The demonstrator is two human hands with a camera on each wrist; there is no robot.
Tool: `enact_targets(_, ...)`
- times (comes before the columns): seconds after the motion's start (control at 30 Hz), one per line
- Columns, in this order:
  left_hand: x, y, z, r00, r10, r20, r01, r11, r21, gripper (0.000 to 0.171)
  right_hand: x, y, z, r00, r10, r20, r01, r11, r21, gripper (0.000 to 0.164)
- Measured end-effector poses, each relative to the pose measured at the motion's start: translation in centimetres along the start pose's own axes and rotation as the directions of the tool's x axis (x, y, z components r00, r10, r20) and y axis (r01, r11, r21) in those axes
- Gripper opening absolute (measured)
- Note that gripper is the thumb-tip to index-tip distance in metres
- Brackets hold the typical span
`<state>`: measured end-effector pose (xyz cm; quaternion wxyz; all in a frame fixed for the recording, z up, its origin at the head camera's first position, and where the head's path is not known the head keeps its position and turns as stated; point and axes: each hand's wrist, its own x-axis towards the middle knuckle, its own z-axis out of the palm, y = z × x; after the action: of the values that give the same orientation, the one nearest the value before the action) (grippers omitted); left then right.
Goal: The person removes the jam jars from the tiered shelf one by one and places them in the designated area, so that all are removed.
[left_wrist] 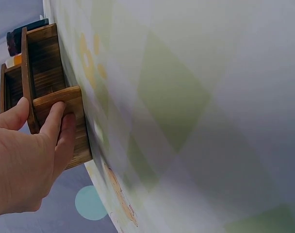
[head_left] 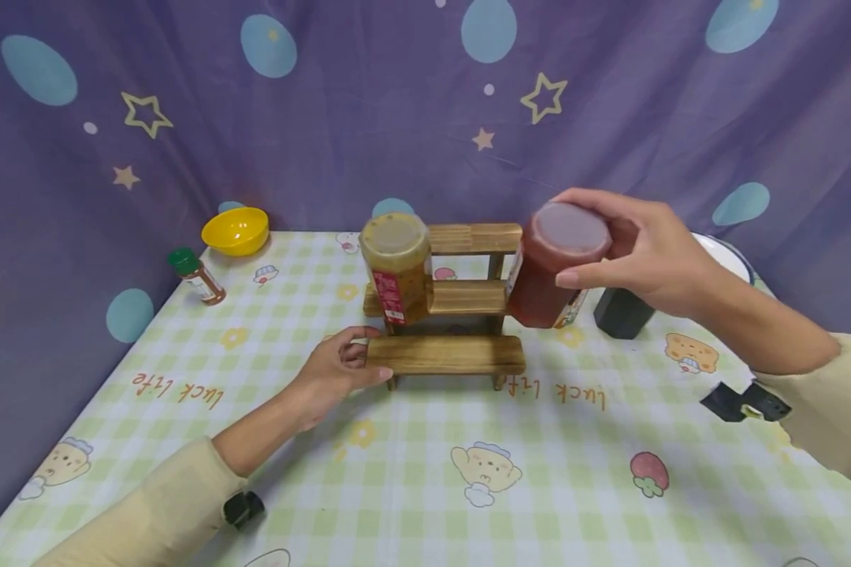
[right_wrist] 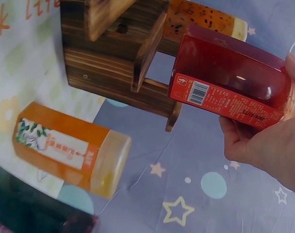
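A small three-tier wooden shelf point(head_left: 445, 356) stands mid-table. My left hand point(head_left: 332, 376) pinches the left end of its lowest step; in the left wrist view the thumb and fingers point(left_wrist: 53, 124) lie around that end. My right hand point(head_left: 648, 250) holds a jar of dark red contents point(head_left: 549, 276) near its lid, tilted, at the shelf's right side. On the shelf's left side is a jar of yellow, dark-seeded contents point(head_left: 406, 276). The right wrist view shows the red jar's barcode label point(right_wrist: 198, 92). Whether the red jar touches the shelf, I cannot tell.
A jar of orange contents point(right_wrist: 60, 148) stands right of the shelf, near a dark box-like object point(head_left: 620, 313). Behind my right hand is a white dish point(head_left: 723, 256). A yellow bowl point(head_left: 236, 232) and a green-capped spice bottle point(head_left: 198, 277) stand far left. A patterned curtain point(head_left: 397, 102) hangs behind.
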<state>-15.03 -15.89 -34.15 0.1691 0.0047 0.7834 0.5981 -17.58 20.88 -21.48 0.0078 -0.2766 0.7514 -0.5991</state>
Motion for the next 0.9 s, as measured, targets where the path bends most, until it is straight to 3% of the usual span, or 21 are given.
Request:
enact_targets(0.07,0.0,0.0,0.0,1.000,-0.002,-0.001,0.002,1.000,0.002,0.059,-0.5,0.2,-0.3,1.000,0.007,-0.011,-0.006,1.000,0.015,0.065)
enact_targets(0.43,0.0,0.1,0.0,1.000,0.014,0.000,-0.014,1.000,0.000,0.057,-3.6,0.7,-1.5,0.994,0.060,-0.093,-0.077,0.979,-0.191,0.068)
enact_targets(0.7,0.0,0.1,0.0,1.000,-0.001,-0.004,0.001,1.000,0.007,0.058,-5.4,2.7,-1.8,0.988,0.107,-0.110,-0.118,0.988,-0.103,0.070)
enact_targets(0.9,0.0,0.1,0.1,1.000,-0.006,-0.009,0.006,1.000,0.006,0.059,-6.2,4.4,-1.6,0.976,0.172,-0.133,-0.197,0.957,-0.211,0.072)
